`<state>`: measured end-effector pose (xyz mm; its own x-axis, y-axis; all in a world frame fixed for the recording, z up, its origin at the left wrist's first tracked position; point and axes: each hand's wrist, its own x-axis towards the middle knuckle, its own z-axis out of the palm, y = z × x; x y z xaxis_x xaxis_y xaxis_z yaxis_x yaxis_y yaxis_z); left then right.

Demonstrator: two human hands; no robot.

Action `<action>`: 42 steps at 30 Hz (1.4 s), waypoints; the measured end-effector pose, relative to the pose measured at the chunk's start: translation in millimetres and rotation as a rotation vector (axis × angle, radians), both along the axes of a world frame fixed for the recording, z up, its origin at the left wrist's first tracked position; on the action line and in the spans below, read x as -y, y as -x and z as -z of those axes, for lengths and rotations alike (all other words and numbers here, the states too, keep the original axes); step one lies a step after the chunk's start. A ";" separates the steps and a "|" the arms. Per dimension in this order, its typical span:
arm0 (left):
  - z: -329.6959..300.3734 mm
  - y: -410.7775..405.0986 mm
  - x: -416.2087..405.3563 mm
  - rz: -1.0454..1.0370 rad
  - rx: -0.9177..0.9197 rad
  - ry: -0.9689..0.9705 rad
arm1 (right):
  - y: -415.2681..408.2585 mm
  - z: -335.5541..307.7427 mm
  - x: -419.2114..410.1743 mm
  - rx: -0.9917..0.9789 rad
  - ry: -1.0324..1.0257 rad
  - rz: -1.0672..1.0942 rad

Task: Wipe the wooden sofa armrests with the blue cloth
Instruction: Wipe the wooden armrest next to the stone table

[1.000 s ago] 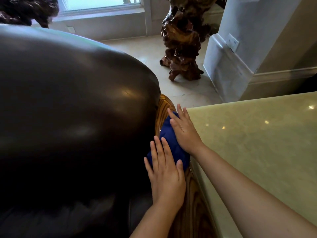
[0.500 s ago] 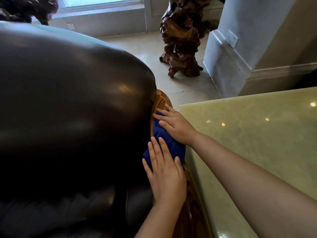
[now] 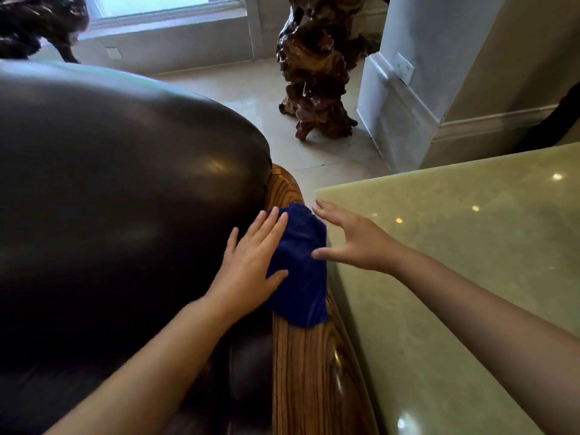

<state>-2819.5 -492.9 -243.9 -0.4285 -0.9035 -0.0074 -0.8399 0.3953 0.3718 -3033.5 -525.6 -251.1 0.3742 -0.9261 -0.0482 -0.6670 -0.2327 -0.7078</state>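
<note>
The blue cloth (image 3: 301,265) lies draped over the striped wooden armrest (image 3: 310,372) of a dark leather sofa. My left hand (image 3: 251,262) rests flat with spread fingers on the cloth's left edge and the leather beside it. My right hand (image 3: 351,240) hovers with fingers apart at the cloth's right side, thumb tip at the cloth's edge, not gripping it. The armrest's far rounded end (image 3: 282,183) shows beyond the cloth.
The black leather sofa back (image 3: 125,199) bulges on the left. A pale green stone tabletop (image 3: 455,262) sits tight against the armrest's right side. On the tiled floor beyond stand a gnarled root-wood sculpture (image 3: 314,73) and a white pillar base (image 3: 401,114).
My right hand has lifted off the cloth and moved right, over the tabletop edge. My left hand slid forward along the cloth's left side. More of the cloth is uncovered.
</note>
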 end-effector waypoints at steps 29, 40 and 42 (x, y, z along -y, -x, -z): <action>-37.9 -21.4 9.3 0.044 -0.297 -0.461 | 0.9 -45.7 -26.7 0.037 -0.294 -0.076; -138.4 -49.9 -29.7 -0.025 -0.365 -0.384 | -19.9 -157.4 -55.8 0.013 -0.227 -0.161; -172.8 -58.8 -43.7 -0.051 -0.380 -0.361 | -28.4 -195.1 -64.7 -0.011 -0.198 -0.182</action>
